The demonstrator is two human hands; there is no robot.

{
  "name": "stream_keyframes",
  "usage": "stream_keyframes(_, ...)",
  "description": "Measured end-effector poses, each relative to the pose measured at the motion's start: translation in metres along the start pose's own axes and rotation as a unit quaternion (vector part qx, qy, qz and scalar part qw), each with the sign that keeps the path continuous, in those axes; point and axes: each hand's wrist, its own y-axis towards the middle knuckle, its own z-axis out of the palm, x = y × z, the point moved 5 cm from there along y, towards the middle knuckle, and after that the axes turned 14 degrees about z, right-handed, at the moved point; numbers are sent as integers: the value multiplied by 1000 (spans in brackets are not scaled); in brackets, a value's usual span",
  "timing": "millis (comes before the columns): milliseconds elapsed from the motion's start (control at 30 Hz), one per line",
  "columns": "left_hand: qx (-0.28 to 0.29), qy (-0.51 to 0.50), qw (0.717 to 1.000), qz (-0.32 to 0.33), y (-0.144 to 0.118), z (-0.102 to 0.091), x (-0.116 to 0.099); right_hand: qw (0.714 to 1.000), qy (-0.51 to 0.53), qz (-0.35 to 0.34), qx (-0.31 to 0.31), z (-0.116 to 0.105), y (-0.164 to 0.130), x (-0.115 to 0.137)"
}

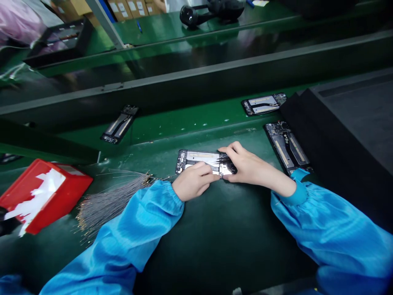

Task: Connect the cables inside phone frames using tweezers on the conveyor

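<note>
An opened smartphone (201, 157) without its back cover lies on the green bench in front of me, its inner boards facing up. My right hand (245, 164) grips the phone's right end, fingers on the far edge and thumb on the near edge. The fingers of my left hand (195, 180) are pressed together over the near side of the phone; what they pinch, if anything, is hidden. Left of that hand lies a bundle of thin grey cables (112, 205) with small gold-coloured ends, partly covered by my left sleeve.
More opened phones lie around: one at the back left (119, 125), one at the back right (264, 104), another by my right sleeve (288, 147). A red bin (46, 192) with torn white paper stands left. Black sheeting (334, 151) covers the right side. A raised ledge (196, 73) runs behind.
</note>
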Motion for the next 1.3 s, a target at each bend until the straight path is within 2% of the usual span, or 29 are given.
stream_keyframes(233,-44,-68,996,-30,1,-4,1,999,-31,22,-10,0,3,3)
stream_keyframes(400,-41,-76,996,-24,1,-3,1,997,-61,37,-2,-2,5,5)
stream_keyframes(600,-29,-65,997,-15,-1,-1,2,985,-163,44,-26,-7,9,19)
stream_keyframes(767,-36,-64,997,-13,-1,-2,1,997,-71,-27,-6,-2,8,19)
stream_keyframes(900,-37,-62,997,-17,-1,-2,1,999,-17,-48,-7,-1,6,12)
stream_keyframes(1067,-58,-42,997,-43,-1,-4,4,998,-14,-57,-17,-1,6,12)
stream_keyframes(1300,-76,-40,991,-106,-2,-1,9,995,-72,-62,-36,0,8,17)
